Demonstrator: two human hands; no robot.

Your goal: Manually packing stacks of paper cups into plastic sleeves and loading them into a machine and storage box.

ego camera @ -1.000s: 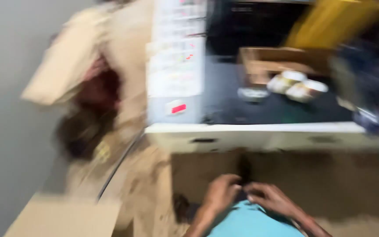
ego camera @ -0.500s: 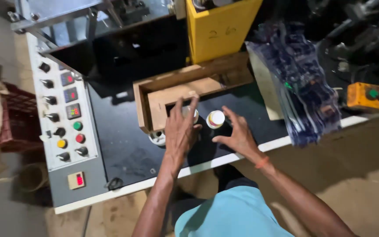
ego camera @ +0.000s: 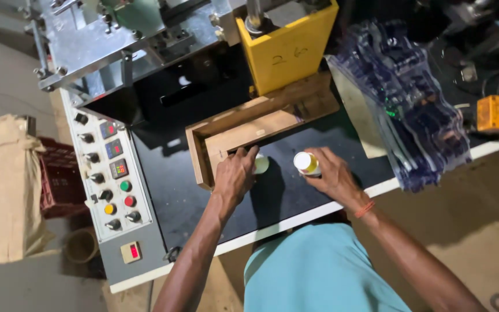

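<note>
Gripping a small white bottle with a yellow top (ego camera: pixel 306 163), the right hand (ego camera: pixel 333 175) stands mid-desk. Left hand (ego camera: pixel 235 175) cups a pale round container (ego camera: pixel 260 164) beside the shallow wooden tray (ego camera: pixel 249 130). Either could tip and roll off the black desk (ego camera: pixel 174 190) toward its near edge.

On the bench (ego camera: pixel 203 202), a wooden tray (ego camera: pixel 249 130) lies behind both hands. The left hand (ego camera: pixel 235 176) covers one small container (ego camera: pixel 260 164) beside the tray; the right hand (ego camera: pixel 330 173) grips another container (ego camera: pixel 306 163) just right of it. A control panel (ego camera: pixel 111 179) sits left, plastic packaging (ego camera: pixel 417 110) right.
</note>
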